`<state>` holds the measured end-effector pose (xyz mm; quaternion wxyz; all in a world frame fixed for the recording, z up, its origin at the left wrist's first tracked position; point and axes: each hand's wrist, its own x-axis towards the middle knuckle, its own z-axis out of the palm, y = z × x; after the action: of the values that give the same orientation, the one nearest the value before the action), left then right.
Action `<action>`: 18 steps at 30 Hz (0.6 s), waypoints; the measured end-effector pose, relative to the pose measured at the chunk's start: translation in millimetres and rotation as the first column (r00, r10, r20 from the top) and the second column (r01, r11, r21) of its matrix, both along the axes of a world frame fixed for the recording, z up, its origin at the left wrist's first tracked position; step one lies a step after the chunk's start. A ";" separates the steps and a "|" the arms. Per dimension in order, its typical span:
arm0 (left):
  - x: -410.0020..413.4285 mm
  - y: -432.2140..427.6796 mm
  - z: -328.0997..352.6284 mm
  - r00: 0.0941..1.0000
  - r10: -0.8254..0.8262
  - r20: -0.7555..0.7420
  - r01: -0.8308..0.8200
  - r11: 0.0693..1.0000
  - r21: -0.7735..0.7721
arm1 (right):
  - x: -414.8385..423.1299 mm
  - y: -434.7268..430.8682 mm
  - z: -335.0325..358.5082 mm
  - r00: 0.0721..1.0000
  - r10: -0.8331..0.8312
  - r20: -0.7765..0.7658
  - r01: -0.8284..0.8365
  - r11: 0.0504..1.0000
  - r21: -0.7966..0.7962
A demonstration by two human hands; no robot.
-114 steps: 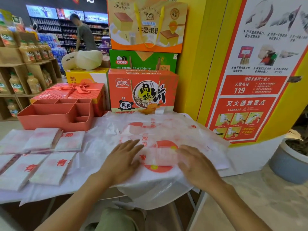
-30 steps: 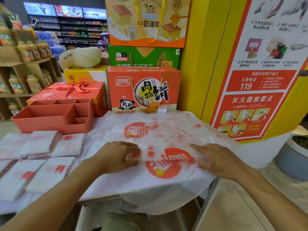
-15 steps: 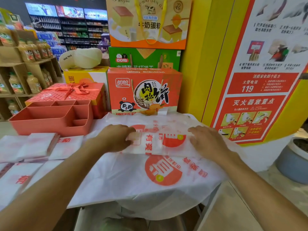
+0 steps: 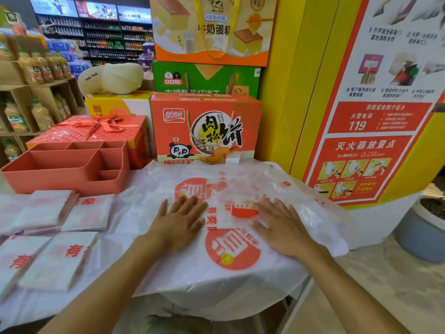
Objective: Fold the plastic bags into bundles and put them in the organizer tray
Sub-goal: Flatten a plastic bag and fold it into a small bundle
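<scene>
A white plastic bag with red print lies folded into a strip (image 4: 228, 214) on top of a spread stack of flat bags (image 4: 231, 266). My left hand (image 4: 179, 221) presses flat on the strip's left end, fingers straight. My right hand (image 4: 280, 224) lies flat on its right end, fingers spread. Several folded bag bundles (image 4: 55, 237) sit on the table's left side. The coral organizer tray (image 4: 69, 175) with divided compartments stands behind them at the left; its visible compartments hold nothing.
Red, green and orange gift boxes (image 4: 204, 126) are stacked right behind the bags. A red ribboned box (image 4: 96, 127) sits behind the tray. A yellow pillar with a fire-safety poster (image 4: 370, 141) stands at the right, and a grey planter (image 4: 421, 232) on the floor.
The bag was folded over away from me into a narrower strip. Both hands went from gripping its edges to lying flat on it, fingers straight.
</scene>
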<state>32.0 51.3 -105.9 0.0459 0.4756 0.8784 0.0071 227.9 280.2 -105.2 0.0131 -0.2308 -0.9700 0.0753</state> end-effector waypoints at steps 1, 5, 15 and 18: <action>-4.4 -2.0 1.9 1.000 0.005 -0.007 -0.005 1.000 -0.018 | 7.1 6.6 0.4 1.000 -0.029 0.011 0.029 1.000 -0.001; -21.5 -13.8 4.6 0.997 0.075 -0.017 -0.075 0.997 -0.021 | 38.4 34.6 0.4 0.993 -0.110 0.039 0.111 0.994 -0.014; -28.1 -28.7 -11.8 0.994 0.110 0.023 -0.111 0.991 0.071 | 63.2 42.2 15.3 0.995 -0.074 -0.072 0.074 0.997 -0.001; -29.2 -28.7 -13.4 0.994 0.108 0.008 -0.109 0.991 0.079 | 67.3 39.3 21.7 0.984 -0.111 -0.137 0.124 0.988 0.088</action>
<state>2.9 22.6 -119.3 0.0283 0.4287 0.9019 0.0451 295.2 319.4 -83.5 0.0923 -0.2813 -0.9542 0.0428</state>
